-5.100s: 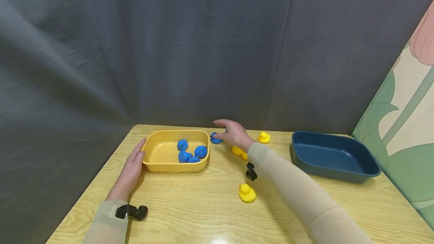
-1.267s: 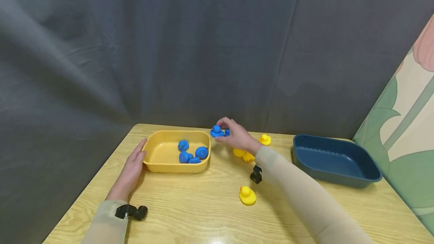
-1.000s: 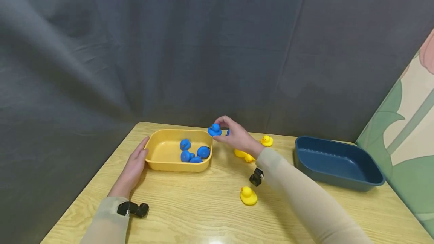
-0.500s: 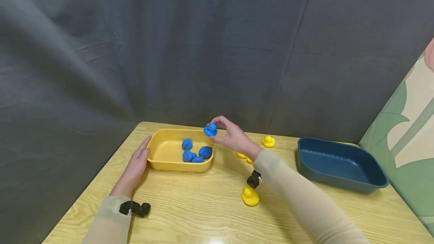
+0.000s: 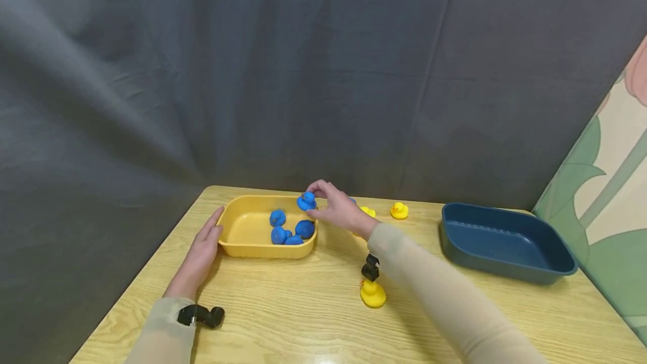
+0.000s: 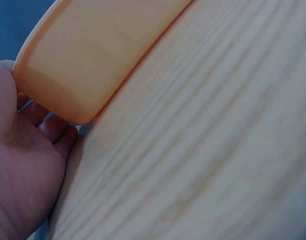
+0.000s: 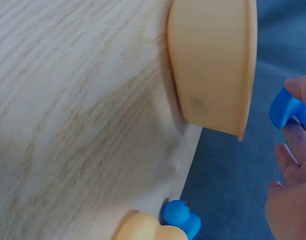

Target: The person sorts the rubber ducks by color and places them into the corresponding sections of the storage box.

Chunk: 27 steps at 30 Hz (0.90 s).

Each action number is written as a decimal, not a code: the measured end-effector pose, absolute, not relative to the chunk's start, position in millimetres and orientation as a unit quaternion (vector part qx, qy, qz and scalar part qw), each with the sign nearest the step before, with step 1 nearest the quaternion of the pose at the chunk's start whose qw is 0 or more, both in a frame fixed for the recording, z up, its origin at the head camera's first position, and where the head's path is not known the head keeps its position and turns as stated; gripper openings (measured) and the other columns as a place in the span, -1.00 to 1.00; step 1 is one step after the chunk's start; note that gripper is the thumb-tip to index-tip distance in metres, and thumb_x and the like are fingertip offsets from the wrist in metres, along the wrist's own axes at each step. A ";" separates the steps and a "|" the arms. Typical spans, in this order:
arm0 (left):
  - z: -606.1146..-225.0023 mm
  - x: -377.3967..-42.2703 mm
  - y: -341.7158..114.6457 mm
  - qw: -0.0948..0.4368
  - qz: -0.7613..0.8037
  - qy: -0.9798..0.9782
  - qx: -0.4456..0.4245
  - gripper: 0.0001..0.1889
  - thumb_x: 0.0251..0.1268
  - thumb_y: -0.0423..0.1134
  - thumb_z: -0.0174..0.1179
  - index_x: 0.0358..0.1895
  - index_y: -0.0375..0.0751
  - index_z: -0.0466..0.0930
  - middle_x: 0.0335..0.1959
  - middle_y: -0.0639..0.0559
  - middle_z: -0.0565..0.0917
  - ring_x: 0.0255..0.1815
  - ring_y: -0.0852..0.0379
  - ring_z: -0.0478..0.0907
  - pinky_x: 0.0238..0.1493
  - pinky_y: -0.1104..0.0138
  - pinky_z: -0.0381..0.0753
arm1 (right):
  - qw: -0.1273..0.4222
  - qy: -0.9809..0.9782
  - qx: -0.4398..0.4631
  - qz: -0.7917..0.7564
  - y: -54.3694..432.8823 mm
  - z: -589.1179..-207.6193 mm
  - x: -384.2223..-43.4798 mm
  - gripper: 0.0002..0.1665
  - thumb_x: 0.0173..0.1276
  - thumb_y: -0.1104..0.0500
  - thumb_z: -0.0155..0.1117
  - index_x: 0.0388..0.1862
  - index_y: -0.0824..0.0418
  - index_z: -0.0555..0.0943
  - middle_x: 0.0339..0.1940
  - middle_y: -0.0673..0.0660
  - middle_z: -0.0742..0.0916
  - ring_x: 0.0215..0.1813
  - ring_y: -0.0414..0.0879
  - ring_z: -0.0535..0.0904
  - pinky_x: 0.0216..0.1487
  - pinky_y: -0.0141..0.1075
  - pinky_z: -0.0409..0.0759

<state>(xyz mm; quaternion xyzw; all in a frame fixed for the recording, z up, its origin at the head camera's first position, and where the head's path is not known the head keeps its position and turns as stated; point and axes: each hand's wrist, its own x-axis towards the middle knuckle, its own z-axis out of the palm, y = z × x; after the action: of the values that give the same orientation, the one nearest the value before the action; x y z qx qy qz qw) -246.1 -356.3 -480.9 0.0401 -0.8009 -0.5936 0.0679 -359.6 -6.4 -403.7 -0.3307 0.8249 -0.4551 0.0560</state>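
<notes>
- The right hand [image 5: 337, 211] pinched a blue duck [image 5: 306, 201] over the far right corner of the yellow tub [image 5: 237, 247], left of frame centre; not yet dropped.
- Four blue ducks [image 5: 289, 228] lay in that tub already, so the blue sorting looked well advanced.
- One more blue duck [image 7: 180, 216] sat on the table edge, lower middle of the right wrist view.
- The yellow ducks [image 5: 372, 293] all remained on the table; the blue tub [image 5: 505, 263] at right held none that showed.
- The left hand [image 5: 200, 251] lay flat, fingers straight, against the yellow tub's left end.
- The right hand hid part of the ducks behind it, so their count was unclear.
</notes>
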 end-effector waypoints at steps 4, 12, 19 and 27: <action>-481.8 -246.3 -356.6 0.067 -0.594 -0.800 0.041 -0.35 0.88 -0.16 -0.33 0.87 0.07 -0.17 0.87 -0.02 -0.16 0.85 -0.10 -0.27 0.79 -0.09 -0.22 | 0.066 0.829 -0.332 -0.445 -9.3 -408.7 -361.1 -0.47 0.52 0.22 0.55 0.34 0.12 0.53 0.34 0.14 0.62 0.56 0.10 0.53 0.55 0.12 0.51; -480.7 -244.3 -355.8 0.065 -0.592 -0.801 0.051 -0.35 0.88 -0.14 -0.32 0.88 0.10 -0.15 0.87 0.00 -0.15 0.85 -0.09 -0.26 0.79 -0.07 -0.21 | 0.084 0.837 -0.340 -0.420 -14.3 -410.1 -359.9 -0.43 0.58 0.12 0.50 0.43 0.08 0.48 0.41 0.16 0.55 0.59 0.08 0.49 0.56 0.02 0.51; -480.6 -244.4 -354.7 0.067 -0.586 -0.806 0.048 -0.35 0.89 -0.10 -0.32 0.87 0.11 -0.15 0.87 0.00 -0.14 0.85 -0.08 -0.25 0.79 -0.09 -0.20 | 0.068 0.834 -0.357 -0.416 -13.2 -411.6 -362.4 -0.38 0.61 0.07 0.48 0.51 0.10 0.47 0.53 0.05 0.62 0.63 0.02 0.40 0.63 0.03 0.40; -482.8 -249.9 -356.2 0.064 -0.587 -0.806 0.037 -0.36 0.90 -0.09 -0.32 0.87 0.13 -0.16 0.87 -0.01 -0.16 0.85 -0.10 -0.28 0.79 -0.12 -0.22 | 0.023 0.849 -0.337 -0.407 -2.9 -412.5 -374.7 -0.32 0.58 0.12 0.51 0.58 0.13 0.48 0.54 0.11 0.63 0.62 0.10 0.44 0.65 0.07 0.37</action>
<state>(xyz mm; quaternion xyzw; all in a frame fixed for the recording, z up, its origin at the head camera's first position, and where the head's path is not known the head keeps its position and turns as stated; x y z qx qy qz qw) -249.9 -356.2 -482.8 0.0372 -0.8060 -0.5872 0.0642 -374.7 -2.9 -412.5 -0.3370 0.8486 -0.4071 0.0230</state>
